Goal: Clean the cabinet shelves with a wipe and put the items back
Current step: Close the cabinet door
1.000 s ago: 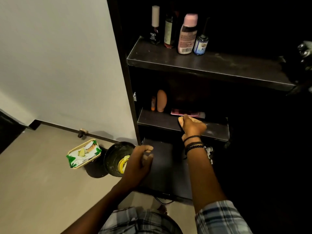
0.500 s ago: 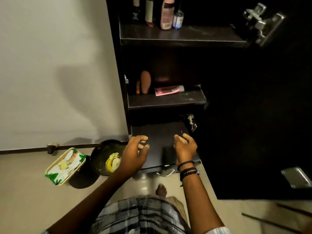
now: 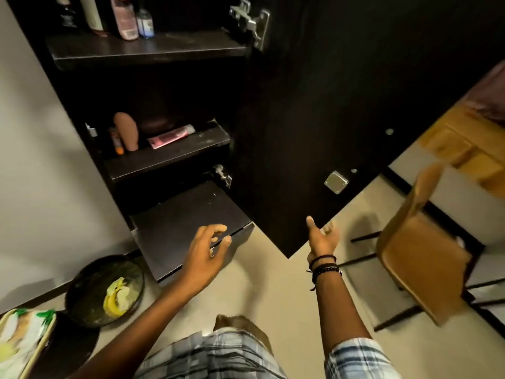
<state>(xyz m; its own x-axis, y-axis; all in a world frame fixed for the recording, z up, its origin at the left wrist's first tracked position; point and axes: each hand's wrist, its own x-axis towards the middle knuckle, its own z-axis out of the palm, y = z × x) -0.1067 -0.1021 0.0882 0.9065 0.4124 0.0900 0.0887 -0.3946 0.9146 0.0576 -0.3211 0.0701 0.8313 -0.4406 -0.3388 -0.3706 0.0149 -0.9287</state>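
Both hands are empty. Left hand (image 3: pixel 207 250) hangs over the front edge of the bottom shelf (image 3: pixel 185 212), fingers loosely curled; contact unclear. Right hand (image 3: pixel 322 239) has fingers loose and spread, just below the lower corner of the open cabinet door (image 3: pixel 314 132). Wipe pack (image 3: pixel 21 340) lies on the floor at far left, beside a black bowl (image 3: pixel 82 291) holding a crumpled yellow-white wad (image 3: pixel 117 296). Pink tube (image 3: pixel 170 135) and tan bottle (image 3: pixel 126 131) are on the middle shelf (image 3: pixel 169 158). Bottles (image 3: pixel 125 20) stand on the top shelf (image 3: pixel 147 50). Wooden chair (image 3: pixel 420 255) at right.
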